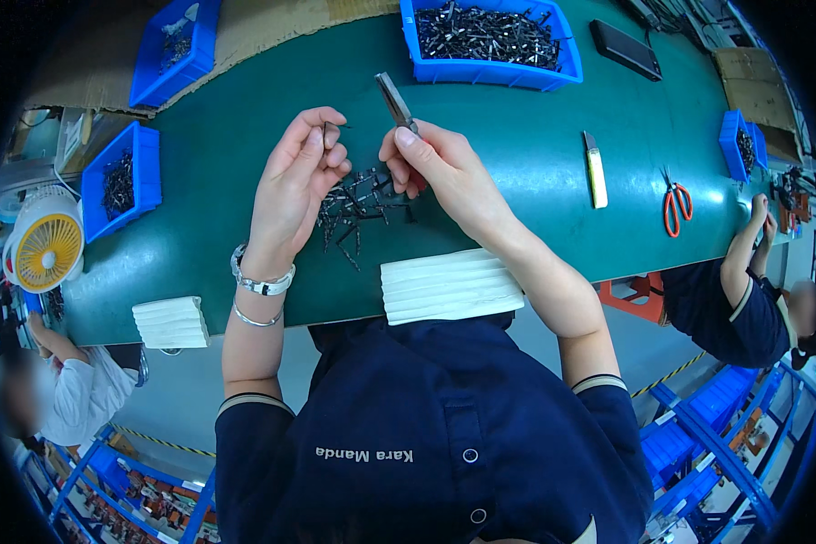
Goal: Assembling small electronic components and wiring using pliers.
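Observation:
My left hand point(286, 177) is raised over the green table with thumb and fingers pinched on a small dark part point(326, 134), mostly hidden by the fingertips. Beside it, my right hand point(453, 172) is closed round a pair of pliers point(393, 98). The metal jaws point up and away to the left, and a bit of red handle shows below the fingers. The jaws are apart from the left hand's part. Under and between both hands lies a loose pile of small black parts point(358, 207).
Blue bins of small dark parts stand at the back point(494, 72) and left point(122, 181). A utility knife point(595, 170), red-handled snips point(676, 207) and a black device point(626, 50) lie rightward. A white ribbed pad point(449, 286) lines the near edge. Co-workers sit at both sides.

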### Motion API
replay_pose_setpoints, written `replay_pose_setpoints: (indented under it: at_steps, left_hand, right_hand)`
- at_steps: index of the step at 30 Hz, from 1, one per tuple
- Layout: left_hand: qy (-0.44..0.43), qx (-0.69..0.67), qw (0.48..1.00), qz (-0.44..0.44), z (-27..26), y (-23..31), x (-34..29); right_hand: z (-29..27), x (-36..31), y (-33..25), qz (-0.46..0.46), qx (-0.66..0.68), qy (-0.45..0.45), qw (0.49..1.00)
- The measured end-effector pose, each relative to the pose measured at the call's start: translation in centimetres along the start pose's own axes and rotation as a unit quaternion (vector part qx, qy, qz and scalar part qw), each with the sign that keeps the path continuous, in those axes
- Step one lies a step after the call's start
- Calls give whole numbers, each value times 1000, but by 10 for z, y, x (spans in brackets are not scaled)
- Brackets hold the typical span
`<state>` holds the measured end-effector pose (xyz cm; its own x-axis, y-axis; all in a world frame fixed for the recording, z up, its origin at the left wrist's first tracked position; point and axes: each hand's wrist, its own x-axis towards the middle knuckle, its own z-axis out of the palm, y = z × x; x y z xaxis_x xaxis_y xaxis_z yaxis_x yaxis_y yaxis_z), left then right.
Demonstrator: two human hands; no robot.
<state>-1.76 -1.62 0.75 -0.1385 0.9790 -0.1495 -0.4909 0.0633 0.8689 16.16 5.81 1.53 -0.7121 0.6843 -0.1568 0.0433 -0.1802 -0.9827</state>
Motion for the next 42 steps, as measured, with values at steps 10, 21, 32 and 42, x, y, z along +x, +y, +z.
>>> replay_pose_setpoints:
  at_steps: [10,21,32,42]
  left_hand:
    - [8,-29,999,35,4,-2,-2]
    - [5,72,995,75,24,-17,-7]
    - [56,163,976,130,12,-18,-4]
    - [6,13,996,85,8,-19,-1]
  right_hand:
    - [3,-1,2,24,-36,-25,999]
    - [7,0,6,106,235,-44,965]
    - [6,-3,6,1,39,20,999]
    - [9,-3,3,-14,5,10,1000]
